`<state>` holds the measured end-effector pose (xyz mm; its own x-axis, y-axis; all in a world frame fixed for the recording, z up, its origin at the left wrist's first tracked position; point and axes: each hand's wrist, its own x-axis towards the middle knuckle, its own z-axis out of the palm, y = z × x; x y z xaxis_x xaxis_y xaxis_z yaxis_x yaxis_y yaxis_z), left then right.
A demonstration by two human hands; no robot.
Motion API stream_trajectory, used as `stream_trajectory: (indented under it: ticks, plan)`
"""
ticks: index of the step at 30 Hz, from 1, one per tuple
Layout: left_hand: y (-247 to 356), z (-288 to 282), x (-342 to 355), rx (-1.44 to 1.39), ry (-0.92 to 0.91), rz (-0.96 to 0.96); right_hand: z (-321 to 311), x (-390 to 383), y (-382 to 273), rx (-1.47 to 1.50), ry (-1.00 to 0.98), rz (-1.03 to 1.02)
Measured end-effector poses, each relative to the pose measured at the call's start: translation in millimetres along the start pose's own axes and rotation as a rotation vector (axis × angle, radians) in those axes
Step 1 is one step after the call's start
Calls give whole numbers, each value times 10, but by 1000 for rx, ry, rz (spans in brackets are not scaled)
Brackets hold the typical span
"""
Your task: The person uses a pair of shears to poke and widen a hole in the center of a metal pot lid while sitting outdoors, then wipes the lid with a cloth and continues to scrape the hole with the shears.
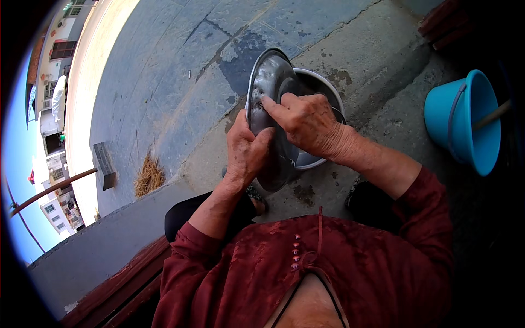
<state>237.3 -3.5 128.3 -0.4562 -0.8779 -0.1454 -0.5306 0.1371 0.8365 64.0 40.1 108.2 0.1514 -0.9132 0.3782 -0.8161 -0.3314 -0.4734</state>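
My left hand (246,150) grips a dented, dull metal lid or shallow pan (276,74) by its near-left side, holding it tilted on edge. My right hand (306,120) is in front of the metal, index finger pressed on its dented surface near the left rim, other fingers curled; anything inside them is hidden. Behind the metal piece sits a pale-rimmed round container (322,76) with a thin handle, partly covered by my hands and the pan.
A blue bucket (445,115) with a stick inside stands at right. Straw (147,177) lies on the paving at left, near a grey block (105,164). A low ledge (93,262) runs along the lower left, with dark red wood (435,24) at upper right.
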Motion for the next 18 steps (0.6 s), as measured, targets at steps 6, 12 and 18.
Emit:
stream_trajectory:
  ticks: [6,12,18]
  plan:
    - [67,31,9,8,3,16,-11,-16,-20,-10,16,15]
    - [79,64,23,47,29,45,-20,24,4,-6,-2,37]
    - [86,57,3,88,38,51,14,-47,-69,42,16,41]
